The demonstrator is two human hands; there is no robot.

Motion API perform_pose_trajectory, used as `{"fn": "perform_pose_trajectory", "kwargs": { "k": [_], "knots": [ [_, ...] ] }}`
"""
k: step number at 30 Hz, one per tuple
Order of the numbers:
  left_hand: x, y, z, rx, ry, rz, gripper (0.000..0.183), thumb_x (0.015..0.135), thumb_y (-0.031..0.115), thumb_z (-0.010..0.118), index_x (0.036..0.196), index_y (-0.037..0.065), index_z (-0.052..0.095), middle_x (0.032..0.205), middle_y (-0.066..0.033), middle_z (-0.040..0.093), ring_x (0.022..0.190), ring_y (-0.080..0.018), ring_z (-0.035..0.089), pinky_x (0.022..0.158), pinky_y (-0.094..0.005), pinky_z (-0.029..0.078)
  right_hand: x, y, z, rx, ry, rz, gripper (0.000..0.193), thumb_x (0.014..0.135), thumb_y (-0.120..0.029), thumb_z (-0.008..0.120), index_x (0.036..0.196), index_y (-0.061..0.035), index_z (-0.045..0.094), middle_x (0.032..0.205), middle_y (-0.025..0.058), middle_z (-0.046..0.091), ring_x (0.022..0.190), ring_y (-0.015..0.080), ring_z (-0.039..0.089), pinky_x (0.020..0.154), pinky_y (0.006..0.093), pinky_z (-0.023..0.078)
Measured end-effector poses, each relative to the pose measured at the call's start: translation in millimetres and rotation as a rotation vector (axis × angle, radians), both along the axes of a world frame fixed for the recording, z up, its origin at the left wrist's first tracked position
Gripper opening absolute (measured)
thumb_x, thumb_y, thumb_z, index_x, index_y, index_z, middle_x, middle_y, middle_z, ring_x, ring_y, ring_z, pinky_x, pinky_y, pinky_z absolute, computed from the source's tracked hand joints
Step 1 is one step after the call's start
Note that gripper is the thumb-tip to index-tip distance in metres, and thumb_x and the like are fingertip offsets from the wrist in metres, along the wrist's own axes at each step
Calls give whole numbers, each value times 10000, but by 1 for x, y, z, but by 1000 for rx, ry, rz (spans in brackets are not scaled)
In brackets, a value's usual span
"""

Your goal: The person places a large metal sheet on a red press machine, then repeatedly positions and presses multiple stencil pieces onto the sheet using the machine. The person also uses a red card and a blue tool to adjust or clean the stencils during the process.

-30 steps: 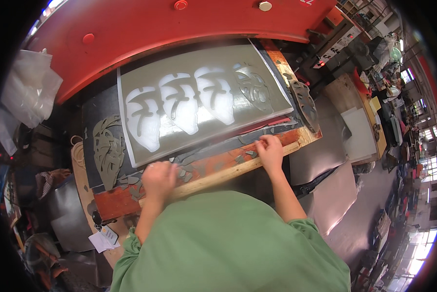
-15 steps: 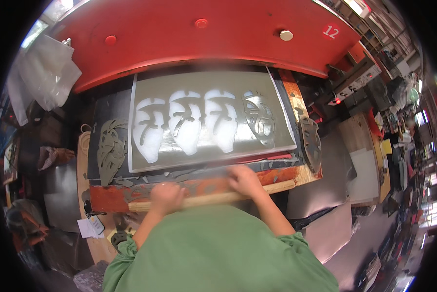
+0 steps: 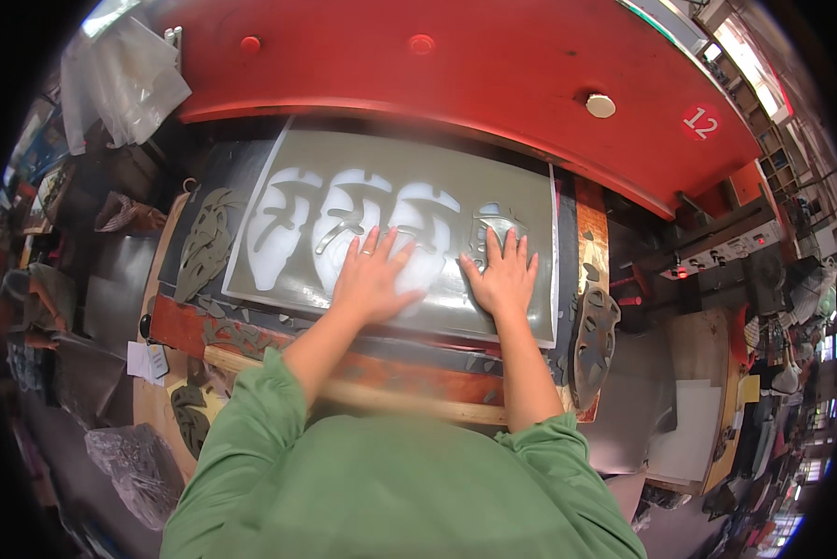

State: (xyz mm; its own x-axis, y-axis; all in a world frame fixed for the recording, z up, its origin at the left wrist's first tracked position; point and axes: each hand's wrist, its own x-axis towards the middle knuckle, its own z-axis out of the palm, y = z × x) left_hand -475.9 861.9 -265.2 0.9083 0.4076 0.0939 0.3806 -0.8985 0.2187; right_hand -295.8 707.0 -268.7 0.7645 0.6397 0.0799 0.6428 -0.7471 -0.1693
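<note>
A grey-olive sheet [image 3: 395, 156] with several shaped cut-outs lies flat over a white layer that shows through them. My left hand [image 3: 372, 279] rests on it with fingers spread, partly covering the second and third cut-outs from the left. My right hand [image 3: 502, 275], also spread, lies over the lower part of a shiny, openwork cutting die or cut shape [image 3: 495, 224] at the sheet's right; I cannot tell which. Neither hand grips anything. Piled dark grey cut pieces [image 3: 206, 240] sit left of the sheet, and a similar openwork stack [image 3: 594, 347] stands at the right.
A big red machine beam [image 3: 502, 102] spans the far side above the sheet. A wooden bar [image 3: 437, 404] runs along the near table edge, with grey scraps [image 3: 232, 335] beside it. Clear plastic bags [image 3: 125, 79] hang far left; a control panel [image 3: 731, 252] is at right.
Both hands have moved forward from the near table edge onto the sheet, with fingers now spread. The whole view has shifted and turned slightly.
</note>
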Motion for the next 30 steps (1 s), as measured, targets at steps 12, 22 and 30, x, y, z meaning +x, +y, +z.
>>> {"fn": "perform_pose_trajectory", "kwargs": {
  "k": [12, 22, 30],
  "knots": [
    [0, -4, 5, 8, 52, -2, 830, 819, 648, 618, 1496, 210, 421, 1579, -168, 301, 1458, -403, 244, 1183, -547, 159, 30, -12, 22, 16, 299, 30, 791, 881, -682, 467, 1497, -189, 419, 1603, 148, 267, 1494, 342, 195, 1196, 522, 110],
    [1, -4, 1, 31, 46, 2, 825, 819, 626, 629, 1494, 198, 422, 1575, -162, 306, 1458, -387, 250, 1186, -535, 162, 38, -20, -5, 47, -40, -36, 766, 899, -649, 457, 1504, -183, 399, 1595, 172, 271, 1489, 345, 200, 1201, 507, 91],
    [-1, -5, 5, 23, 23, -8, 826, 821, 618, 632, 1495, 191, 419, 1568, -171, 312, 1455, -395, 248, 1182, -539, 169, 65, -1, 24, 104, 267, -143, 787, 919, -682, 405, 1525, -183, 353, 1609, 169, 231, 1497, 366, 161, 1185, 568, 102]
  ]
}}
